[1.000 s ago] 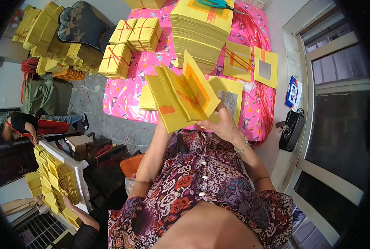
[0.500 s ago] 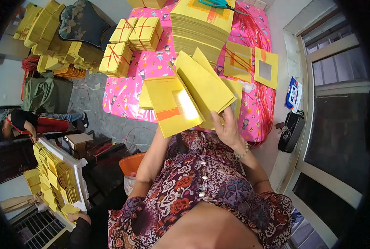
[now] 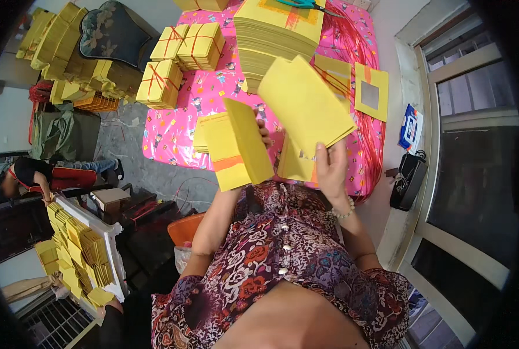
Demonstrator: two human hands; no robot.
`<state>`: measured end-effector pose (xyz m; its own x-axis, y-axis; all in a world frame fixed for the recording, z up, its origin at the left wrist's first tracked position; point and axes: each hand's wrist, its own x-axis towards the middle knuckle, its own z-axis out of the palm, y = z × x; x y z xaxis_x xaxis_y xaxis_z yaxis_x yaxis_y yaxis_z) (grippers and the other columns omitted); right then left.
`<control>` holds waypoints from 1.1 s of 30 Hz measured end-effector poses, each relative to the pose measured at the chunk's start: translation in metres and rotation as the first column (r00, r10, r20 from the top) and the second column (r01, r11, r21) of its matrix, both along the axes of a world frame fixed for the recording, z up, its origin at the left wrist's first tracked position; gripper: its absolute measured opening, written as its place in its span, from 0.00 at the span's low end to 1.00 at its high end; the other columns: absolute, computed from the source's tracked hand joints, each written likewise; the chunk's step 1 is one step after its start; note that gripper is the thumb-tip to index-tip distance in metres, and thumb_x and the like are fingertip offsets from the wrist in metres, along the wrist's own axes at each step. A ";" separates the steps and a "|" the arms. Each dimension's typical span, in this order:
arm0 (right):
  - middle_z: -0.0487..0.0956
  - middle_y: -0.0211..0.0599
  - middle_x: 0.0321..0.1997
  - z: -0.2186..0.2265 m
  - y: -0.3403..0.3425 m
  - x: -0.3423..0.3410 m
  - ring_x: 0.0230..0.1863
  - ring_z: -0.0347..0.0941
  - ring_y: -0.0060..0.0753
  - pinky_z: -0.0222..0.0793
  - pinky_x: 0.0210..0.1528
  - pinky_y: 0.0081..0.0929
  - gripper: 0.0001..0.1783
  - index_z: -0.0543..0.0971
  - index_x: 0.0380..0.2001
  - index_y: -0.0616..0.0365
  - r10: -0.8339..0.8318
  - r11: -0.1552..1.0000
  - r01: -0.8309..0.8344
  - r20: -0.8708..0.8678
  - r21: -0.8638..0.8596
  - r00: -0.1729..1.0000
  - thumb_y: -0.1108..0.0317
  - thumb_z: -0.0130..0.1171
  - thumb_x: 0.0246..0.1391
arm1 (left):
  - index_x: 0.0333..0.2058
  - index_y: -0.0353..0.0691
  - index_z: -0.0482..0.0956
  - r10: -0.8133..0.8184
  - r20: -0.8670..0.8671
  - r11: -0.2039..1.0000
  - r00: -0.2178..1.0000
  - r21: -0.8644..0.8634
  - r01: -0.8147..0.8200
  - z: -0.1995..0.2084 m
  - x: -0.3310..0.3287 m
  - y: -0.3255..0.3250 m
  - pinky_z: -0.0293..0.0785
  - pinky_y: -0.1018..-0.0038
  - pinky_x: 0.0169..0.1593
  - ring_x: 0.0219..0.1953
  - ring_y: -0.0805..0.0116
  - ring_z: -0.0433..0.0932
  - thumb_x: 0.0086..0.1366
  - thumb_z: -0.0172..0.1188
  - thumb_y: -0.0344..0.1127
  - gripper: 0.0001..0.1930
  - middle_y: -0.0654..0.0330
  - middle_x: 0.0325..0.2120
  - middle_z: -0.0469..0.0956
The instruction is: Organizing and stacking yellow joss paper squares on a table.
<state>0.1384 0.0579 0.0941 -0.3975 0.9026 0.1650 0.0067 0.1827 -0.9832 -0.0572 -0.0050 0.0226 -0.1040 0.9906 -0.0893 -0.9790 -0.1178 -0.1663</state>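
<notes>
My left hand [image 3: 264, 133] is closed on folded yellow joss paper [image 3: 224, 148] with an orange stripe; its fingertips curl round the right edge, and the paper hides the rest. Pinched at its lower right corner, a thin sheaf of yellow sheets [image 3: 306, 99] is in my right hand [image 3: 332, 171], thumb on top, tilted up and apart from the left paper. Below it lies more yellow paper [image 3: 294, 163] on the pink patterned tablecloth [image 3: 166, 136]. A small yellow stack [image 3: 200, 138] sits beside the left paper.
Ahead stands a tall yellow paper stack [image 3: 265, 41] with teal-handled scissors [image 3: 297, 4] on top. Red-tied bundles [image 3: 157, 84] are at the left, red strings [image 3: 376, 139] at the right. A wipes pack [image 3: 411, 128] and black case [image 3: 408, 183] rest on the sill. Two people work at far left.
My right hand has moved right with its sheaf, away from the left paper. The left paper has folded further upright, so its shiny square no longer shows and my left fingertips now do.
</notes>
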 end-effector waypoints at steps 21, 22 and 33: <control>0.76 0.38 0.46 -0.135 0.047 0.062 0.39 0.77 0.25 0.80 0.31 0.24 0.20 0.68 0.56 0.61 0.081 0.782 0.103 0.264 -0.615 0.961 0.70 0.45 0.60 | 0.49 0.36 0.74 0.166 0.169 0.982 0.971 0.062 -0.179 -0.041 -0.077 -0.051 0.70 0.71 0.43 0.37 0.68 0.73 0.67 0.54 0.37 0.16 0.58 0.38 0.77; 0.76 0.38 0.44 -0.136 0.046 0.061 0.37 0.77 0.25 0.80 0.29 0.23 0.21 0.67 0.56 0.63 0.054 0.822 0.104 0.258 -0.561 0.965 0.69 0.45 0.60 | 0.49 0.35 0.74 0.142 0.156 0.987 0.978 0.055 -0.152 -0.042 -0.078 -0.050 0.71 0.71 0.42 0.37 0.68 0.72 0.66 0.54 0.38 0.16 0.58 0.38 0.77; 0.78 0.44 0.34 -0.129 0.050 0.067 0.30 0.77 0.30 0.78 0.24 0.27 0.17 0.67 0.45 0.66 0.023 0.913 0.209 0.556 -0.350 0.831 0.65 0.52 0.59 | 0.50 0.40 0.76 0.231 -0.197 0.837 0.953 -0.459 -0.298 -0.119 -0.087 -0.038 0.70 0.68 0.45 0.39 0.69 0.73 0.65 0.55 0.44 0.19 0.66 0.36 0.78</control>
<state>0.2056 0.1078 -0.0345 -0.2264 0.8823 -0.4126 0.5505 -0.2335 -0.8015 -0.1444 -0.0429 -0.0961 -0.3993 0.7609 -0.5114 -0.9076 -0.4071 0.1030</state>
